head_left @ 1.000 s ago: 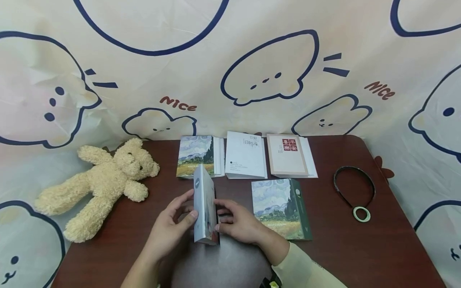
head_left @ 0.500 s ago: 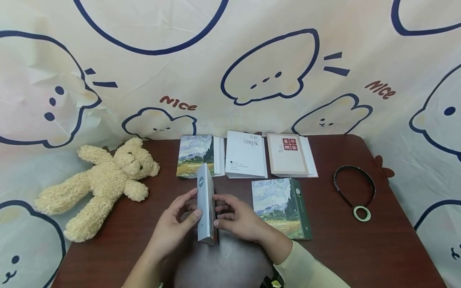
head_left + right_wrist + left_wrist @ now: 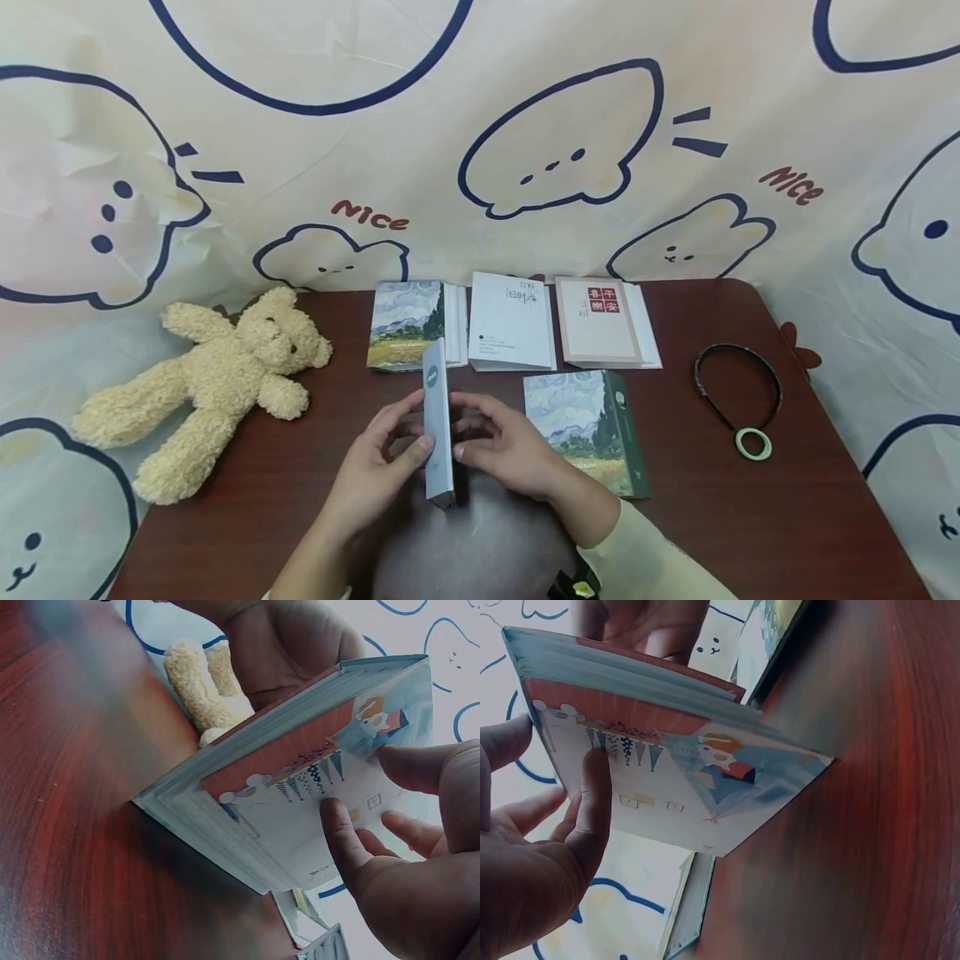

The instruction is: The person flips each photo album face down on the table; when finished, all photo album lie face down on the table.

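Upright on its edge, a slim photo album (image 3: 438, 417) stands between both hands in the head view, its pale blue spine facing me. The left hand (image 3: 378, 467) holds its left side, thumb at the spine. The right hand (image 3: 521, 450) holds the opposite side with thumb and fingertips. In the left wrist view the album's cover (image 3: 660, 791) shows a bunting print and a cartoon figure, with layered pages behind. Part of its lower edge meets the table in both wrist views. Right of the hands lies a green-spined photo album (image 3: 577, 425) with a landscape cover.
Along the back stand a landscape album (image 3: 407, 325), a white album (image 3: 512, 321) and a beige one with red characters (image 3: 600, 325). A teddy bear (image 3: 225, 375) lies at left. A cord necklace (image 3: 752, 444) with a pale green ring lies at right on the brown table (image 3: 817, 517).
Both hands have shifted slightly right with the album. It has turned so that its spine faces me more squarely and its right cover no longer shows in the head view.
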Demonstrator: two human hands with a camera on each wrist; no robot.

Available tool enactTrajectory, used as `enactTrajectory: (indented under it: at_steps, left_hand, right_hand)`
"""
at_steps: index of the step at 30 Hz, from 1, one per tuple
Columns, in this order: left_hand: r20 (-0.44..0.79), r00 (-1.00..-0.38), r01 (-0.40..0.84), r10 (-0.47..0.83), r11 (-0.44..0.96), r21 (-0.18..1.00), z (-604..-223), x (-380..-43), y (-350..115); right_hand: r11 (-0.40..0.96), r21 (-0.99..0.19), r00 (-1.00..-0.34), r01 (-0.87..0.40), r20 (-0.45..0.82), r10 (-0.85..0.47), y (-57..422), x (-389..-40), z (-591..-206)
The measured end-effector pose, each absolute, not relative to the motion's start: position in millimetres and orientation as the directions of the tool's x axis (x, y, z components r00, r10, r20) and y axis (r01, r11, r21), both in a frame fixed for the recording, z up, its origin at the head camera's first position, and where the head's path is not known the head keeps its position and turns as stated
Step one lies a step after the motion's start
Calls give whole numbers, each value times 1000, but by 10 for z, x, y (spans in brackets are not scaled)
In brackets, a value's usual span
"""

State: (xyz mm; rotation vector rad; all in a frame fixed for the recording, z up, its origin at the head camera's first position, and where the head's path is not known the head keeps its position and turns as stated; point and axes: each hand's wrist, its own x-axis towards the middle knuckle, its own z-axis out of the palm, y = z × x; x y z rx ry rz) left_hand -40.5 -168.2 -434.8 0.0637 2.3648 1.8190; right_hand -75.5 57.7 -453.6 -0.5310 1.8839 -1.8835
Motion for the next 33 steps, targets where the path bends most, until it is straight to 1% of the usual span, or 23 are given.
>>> enactTrajectory:
  at_steps: [5,12,22,27,33]
  left_hand:
    - [-107,-984,-67,140,264,962,-4369,-412,-1635]
    - [-114,-982,-69,153,275,959,-4387,-415,-1571]
    - [-122,-978,-74,169,267,961,-4443,-430,-1474]
    - [-134,-976,-81,172,284,955,-4479,-437,-1436]
    - [-130,-975,-71,180,305,950,-4544,-451,-1404]
  right_hand:
    - [22,-999,-848,44,-49,-528,623,-764,-4471]
    - [31,-1000,-856,0,-16,-517,691,-771,-4398]
    - [-13,-999,-868,37,-26,-496,826,-796,-4360]
    - [-17,-998,-874,63,-47,-484,882,-809,-4377]
    - [-7,-998,-881,56,-46,-471,946,-811,-4399]
